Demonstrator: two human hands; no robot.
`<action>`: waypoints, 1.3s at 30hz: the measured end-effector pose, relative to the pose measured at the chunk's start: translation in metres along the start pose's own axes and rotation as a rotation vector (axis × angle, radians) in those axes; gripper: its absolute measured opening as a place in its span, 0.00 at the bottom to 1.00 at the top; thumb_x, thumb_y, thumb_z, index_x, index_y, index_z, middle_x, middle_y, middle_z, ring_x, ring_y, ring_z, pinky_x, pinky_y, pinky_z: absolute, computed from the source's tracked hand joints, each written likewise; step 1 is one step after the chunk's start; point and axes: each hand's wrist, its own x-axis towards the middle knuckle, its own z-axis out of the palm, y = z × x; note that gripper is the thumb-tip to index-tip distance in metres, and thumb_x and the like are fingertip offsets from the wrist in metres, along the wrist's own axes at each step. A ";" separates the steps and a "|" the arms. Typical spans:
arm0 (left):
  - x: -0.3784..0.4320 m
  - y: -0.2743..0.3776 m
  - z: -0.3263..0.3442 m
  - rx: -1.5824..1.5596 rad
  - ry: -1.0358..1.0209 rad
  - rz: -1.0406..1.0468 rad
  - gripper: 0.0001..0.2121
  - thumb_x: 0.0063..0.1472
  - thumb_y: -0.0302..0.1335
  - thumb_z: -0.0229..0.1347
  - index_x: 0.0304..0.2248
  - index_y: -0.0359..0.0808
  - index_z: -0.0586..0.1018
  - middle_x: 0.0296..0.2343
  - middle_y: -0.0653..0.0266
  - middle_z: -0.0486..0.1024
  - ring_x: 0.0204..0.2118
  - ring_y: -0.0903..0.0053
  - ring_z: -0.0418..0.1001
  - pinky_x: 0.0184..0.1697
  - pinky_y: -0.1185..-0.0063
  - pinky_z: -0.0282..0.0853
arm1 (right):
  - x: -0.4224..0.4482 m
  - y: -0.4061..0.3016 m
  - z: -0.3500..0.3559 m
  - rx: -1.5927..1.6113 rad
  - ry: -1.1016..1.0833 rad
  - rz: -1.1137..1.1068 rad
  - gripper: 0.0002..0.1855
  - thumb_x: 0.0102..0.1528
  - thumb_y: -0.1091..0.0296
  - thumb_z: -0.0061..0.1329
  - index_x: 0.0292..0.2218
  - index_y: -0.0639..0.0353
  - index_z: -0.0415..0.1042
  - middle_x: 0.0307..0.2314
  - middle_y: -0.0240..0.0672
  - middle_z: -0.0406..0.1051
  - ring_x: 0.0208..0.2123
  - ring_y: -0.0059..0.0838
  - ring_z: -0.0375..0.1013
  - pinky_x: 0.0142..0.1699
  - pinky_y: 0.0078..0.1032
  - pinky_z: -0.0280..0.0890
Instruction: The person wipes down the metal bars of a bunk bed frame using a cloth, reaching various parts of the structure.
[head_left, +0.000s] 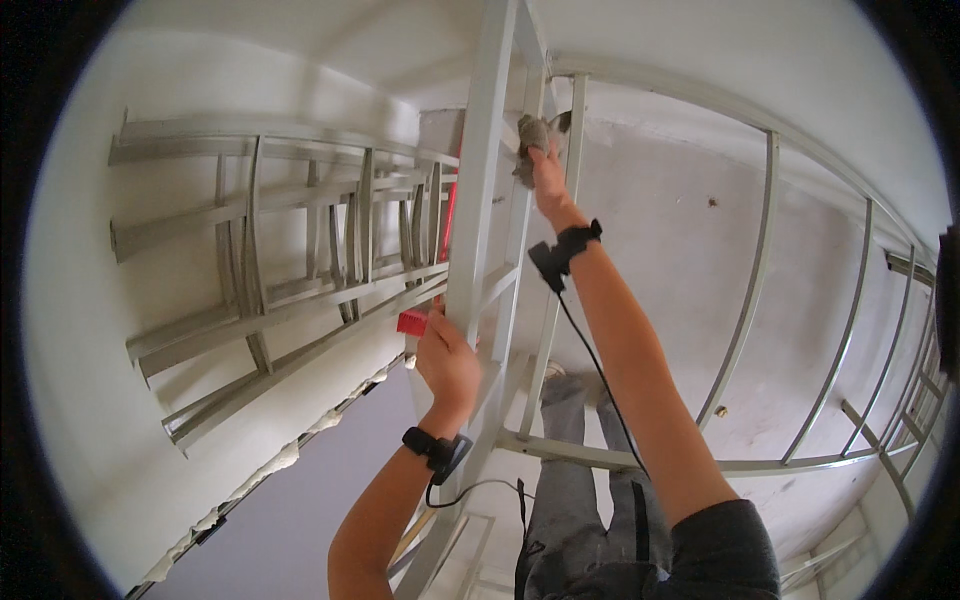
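Note:
My right hand is closed on a crumpled grey-brown cloth, up against the inner side of a pale metal frame. My left hand is wrapped around the edge of the frame's wide pale metal post; its fingertips are partly hidden. Right beside the left fingers, behind the post, is a red brush head. A red pole runs behind the same post. Both wrists wear black straps with small devices and cables.
Several welded metal frames lean on the left against a white wall. A long frame with crossbars curves away to the right. Below the hands are legs in grey trousers. A ragged foam-like strip edges a grey-violet surface at lower left.

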 end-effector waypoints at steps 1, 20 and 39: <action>0.001 0.000 0.002 -0.008 0.007 0.003 0.21 0.64 0.36 0.32 0.32 0.27 0.73 0.24 0.50 0.73 0.27 0.60 0.69 0.33 0.72 0.62 | -0.003 -0.001 0.003 0.041 0.019 0.001 0.26 0.54 0.65 0.36 0.53 0.59 0.50 0.42 0.37 0.60 0.43 0.28 0.58 0.49 0.23 0.53; 0.005 -0.018 0.004 0.333 0.199 0.161 0.22 0.61 0.37 0.32 0.29 0.30 0.74 0.26 0.46 0.72 0.30 0.49 0.68 0.32 0.62 0.63 | -0.158 -0.130 0.003 0.768 -0.282 0.120 0.24 0.57 0.60 0.28 0.52 0.64 0.53 0.51 0.40 0.54 0.53 0.38 0.53 0.58 0.36 0.45; 0.042 -0.059 -0.003 -0.153 0.596 0.718 0.12 0.55 0.24 0.46 0.39 0.27 0.68 0.32 0.52 0.69 0.37 0.63 0.67 0.40 0.70 0.61 | -0.485 -0.093 -0.193 0.658 -0.101 0.136 0.23 0.55 0.58 0.34 0.49 0.62 0.58 0.45 0.40 0.63 0.47 0.34 0.63 0.53 0.33 0.56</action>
